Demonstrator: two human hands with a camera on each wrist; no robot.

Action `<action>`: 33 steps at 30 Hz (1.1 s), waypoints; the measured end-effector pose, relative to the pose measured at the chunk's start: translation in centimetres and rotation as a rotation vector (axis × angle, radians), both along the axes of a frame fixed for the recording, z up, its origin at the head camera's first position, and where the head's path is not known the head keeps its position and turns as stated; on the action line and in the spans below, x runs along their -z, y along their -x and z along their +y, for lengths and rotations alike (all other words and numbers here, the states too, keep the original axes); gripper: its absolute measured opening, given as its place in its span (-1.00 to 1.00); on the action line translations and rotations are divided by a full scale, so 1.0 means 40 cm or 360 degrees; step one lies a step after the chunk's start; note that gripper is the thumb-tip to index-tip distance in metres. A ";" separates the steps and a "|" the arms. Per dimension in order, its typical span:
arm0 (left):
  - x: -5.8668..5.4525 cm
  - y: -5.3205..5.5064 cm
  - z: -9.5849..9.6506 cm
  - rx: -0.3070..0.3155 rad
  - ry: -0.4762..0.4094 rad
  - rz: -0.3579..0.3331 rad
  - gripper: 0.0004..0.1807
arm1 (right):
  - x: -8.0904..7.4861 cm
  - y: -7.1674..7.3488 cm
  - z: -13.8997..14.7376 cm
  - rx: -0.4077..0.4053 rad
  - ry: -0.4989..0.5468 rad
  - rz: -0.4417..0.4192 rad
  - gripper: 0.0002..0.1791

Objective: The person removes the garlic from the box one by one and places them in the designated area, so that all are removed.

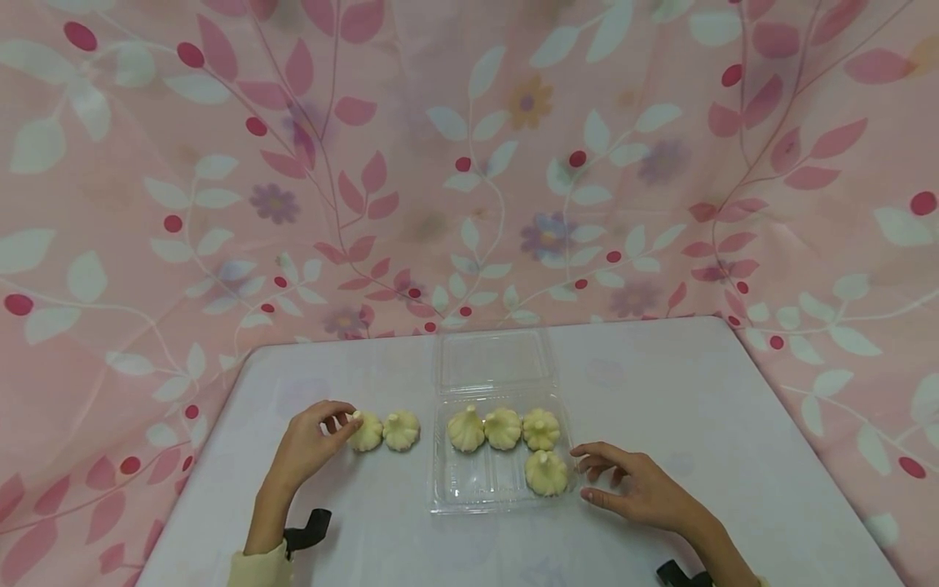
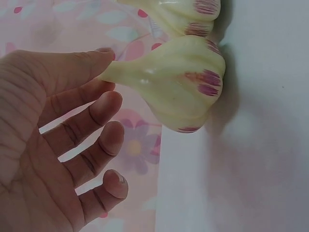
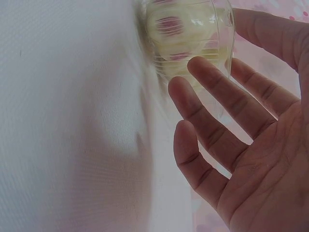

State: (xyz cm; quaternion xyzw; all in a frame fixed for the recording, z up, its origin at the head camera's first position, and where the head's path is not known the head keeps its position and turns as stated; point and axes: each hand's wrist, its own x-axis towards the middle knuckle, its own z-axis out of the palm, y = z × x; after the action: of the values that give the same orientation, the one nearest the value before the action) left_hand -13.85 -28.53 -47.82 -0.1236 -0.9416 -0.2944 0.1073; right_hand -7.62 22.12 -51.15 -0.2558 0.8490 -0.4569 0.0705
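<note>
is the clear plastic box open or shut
Open: in the head view, the clear plastic box has its lid folded back, and four garlic bulbs sit uncovered inside.

Two pale garlic bulbs (image 1: 402,431) left of an open clear box (image 1: 464,483), four inside

four garlic bulbs (image 1: 502,429) in box (image 1: 469,483) | two bulbs (image 1: 401,430) left of it

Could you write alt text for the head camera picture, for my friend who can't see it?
A person's left hand pinches a pale garlic bulb beside a second bulb on a white table. The right hand is at the right edge of an open clear plastic box holding four more bulbs. A pink floral backdrop hangs behind.
</note>
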 end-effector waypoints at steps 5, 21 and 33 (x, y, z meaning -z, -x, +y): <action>-0.008 -0.005 0.001 -0.0004 -0.0007 0.0036 -0.79 | 0.002 0.000 0.001 -0.0004 0.0000 0.0009 -0.46; -0.042 -0.018 0.022 0.0051 -0.0023 0.0209 -0.76 | 0.004 0.001 0.000 -0.0004 0.0000 0.0021 -0.47; -0.063 -0.033 0.047 0.0134 -0.0097 0.0236 -0.73 | -0.003 0.001 -0.002 -0.0002 -0.0007 0.0019 -0.46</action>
State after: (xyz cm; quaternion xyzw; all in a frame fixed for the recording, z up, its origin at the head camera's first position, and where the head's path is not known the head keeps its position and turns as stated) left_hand -12.54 -26.66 -45.30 -0.1811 -0.9157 -0.3171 0.1680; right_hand -7.64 22.05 -51.04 -0.2588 0.8503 -0.4535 0.0663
